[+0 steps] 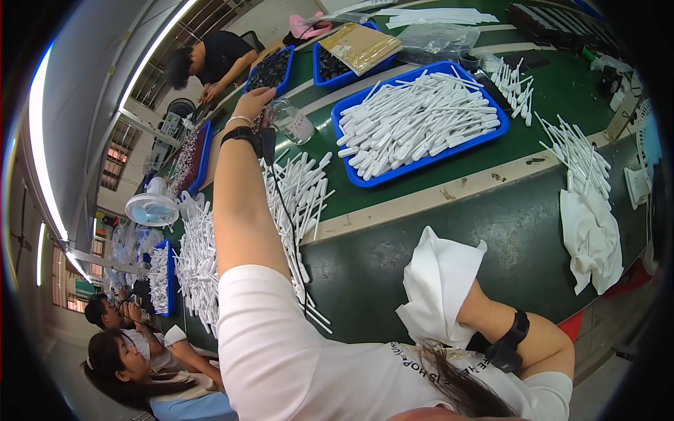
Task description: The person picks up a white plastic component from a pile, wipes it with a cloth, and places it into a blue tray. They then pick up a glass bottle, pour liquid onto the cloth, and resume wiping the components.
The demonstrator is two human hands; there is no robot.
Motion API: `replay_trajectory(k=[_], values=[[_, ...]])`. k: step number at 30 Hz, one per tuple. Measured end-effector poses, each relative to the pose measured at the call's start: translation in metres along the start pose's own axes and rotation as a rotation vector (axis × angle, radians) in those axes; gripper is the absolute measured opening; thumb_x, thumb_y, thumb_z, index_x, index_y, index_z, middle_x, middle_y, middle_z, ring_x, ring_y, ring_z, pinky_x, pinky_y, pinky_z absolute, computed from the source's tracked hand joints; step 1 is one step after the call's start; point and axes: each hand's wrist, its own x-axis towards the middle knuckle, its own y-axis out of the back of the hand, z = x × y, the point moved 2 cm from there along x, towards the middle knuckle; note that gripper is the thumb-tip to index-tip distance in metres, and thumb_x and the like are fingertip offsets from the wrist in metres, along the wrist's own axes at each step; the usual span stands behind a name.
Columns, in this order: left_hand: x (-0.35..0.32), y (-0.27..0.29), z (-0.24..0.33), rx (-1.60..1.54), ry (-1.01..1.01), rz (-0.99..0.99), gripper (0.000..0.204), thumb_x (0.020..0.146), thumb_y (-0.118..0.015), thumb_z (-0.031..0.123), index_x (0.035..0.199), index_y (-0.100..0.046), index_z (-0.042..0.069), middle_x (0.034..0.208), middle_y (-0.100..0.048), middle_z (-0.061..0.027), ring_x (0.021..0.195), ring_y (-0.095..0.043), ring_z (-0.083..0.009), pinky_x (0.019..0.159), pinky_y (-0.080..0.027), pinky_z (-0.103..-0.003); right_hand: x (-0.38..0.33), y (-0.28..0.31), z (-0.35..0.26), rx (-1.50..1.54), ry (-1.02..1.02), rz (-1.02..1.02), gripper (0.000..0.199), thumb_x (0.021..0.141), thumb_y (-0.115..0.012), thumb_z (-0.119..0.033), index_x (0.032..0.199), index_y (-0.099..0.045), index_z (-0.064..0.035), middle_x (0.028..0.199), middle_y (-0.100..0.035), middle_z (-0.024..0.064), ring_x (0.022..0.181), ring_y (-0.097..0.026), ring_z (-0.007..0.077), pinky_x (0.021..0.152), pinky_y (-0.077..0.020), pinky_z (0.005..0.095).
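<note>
At the end of my outstretched left arm, my left hand (pixel 253 105) is closed at the top end of a clear bottle (pixel 292 122) with a printed label. The exact grip of the fingers is partly hidden. A white cloth (pixel 441 284) covers my right hand, bunched about it just over the near table edge; its fingers are out of sight beneath the cloth. Beyond the bottle, a blue tray (pixel 420 69) is heaped with white plastic droppers (pixel 421 119). More droppers (pixel 298 193) lie loose on the green table beside my left arm.
Blue trays of black parts (pixel 270 70) stand at the back, one under a brown flat package (pixel 360 48). At right lie more droppers (pixel 579 158) and another white cloth (pixel 590 238). A small fan (pixel 153 203) stands left. Other people (pixel 217 59) sit around the table.
</note>
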Motion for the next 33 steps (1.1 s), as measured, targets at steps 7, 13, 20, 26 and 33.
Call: replay_trajectory(k=[7,13,20,26,33], values=[[0.006,-0.002,0.006,0.435,-0.009,0.195,0.038,0.071,-0.063,0.034,0.097,-0.063,0.005,0.091,-0.063,-0.0126,0.087,-0.059,-0.0230,0.079,-0.043,-0.031,0.001,0.000,-0.002,0.066,-0.036,-0.029,0.057,0.072,-0.064,-0.017,0.122,-0.038,-0.0058,0.118,-0.043,0.0126,0.111,-0.041,0.0275,0.094,-0.0309,0.0365],[0.016,0.005,-0.006,0.354,-0.139,0.049,0.034,0.070,-0.064,0.029,0.097,-0.063,0.008,0.095,-0.062,-0.0122,0.090,-0.058,-0.0259,0.080,-0.044,-0.032,0.003,0.002,-0.007,-0.143,0.030,-0.047,0.056,0.073,-0.064,-0.017,0.121,-0.038,-0.0058,0.119,-0.042,0.0127,0.111,-0.040,0.0274,0.095,-0.0305,0.0363],[0.019,0.005,-0.008,0.329,-0.112,0.109,0.031,0.069,-0.065,0.028,0.094,-0.064,0.009,0.094,-0.062,-0.0123,0.089,-0.058,-0.0262,0.080,-0.044,-0.033,0.002,-0.001,-0.003,-0.017,0.004,0.035,0.056,0.068,-0.068,-0.025,0.116,-0.046,-0.0092,0.113,-0.046,0.0103,0.106,-0.044,0.0276,0.091,-0.0327,0.0386],[0.011,-0.002,0.011,0.543,0.040,0.125,0.031,0.069,-0.065,0.028,0.094,-0.065,0.009,0.094,-0.062,-0.0121,0.089,-0.058,-0.0256,0.080,-0.043,-0.033,0.004,-0.001,-0.002,-0.072,0.036,0.019,0.053,0.069,-0.067,-0.025,0.115,-0.047,-0.0093,0.113,-0.046,0.0111,0.106,-0.044,0.0288,0.091,-0.0325,0.0392],[0.010,-0.001,0.014,0.423,-0.119,-0.024,0.034,0.069,-0.063,0.023,0.097,-0.062,0.004,0.097,-0.061,-0.0143,0.090,-0.058,-0.0242,0.083,-0.041,-0.030,-0.003,0.000,0.003,-0.092,0.037,0.020,0.052,0.069,-0.066,-0.027,0.114,-0.047,-0.0094,0.113,-0.046,0.0115,0.106,-0.043,0.0300,0.091,-0.0322,0.0403]])
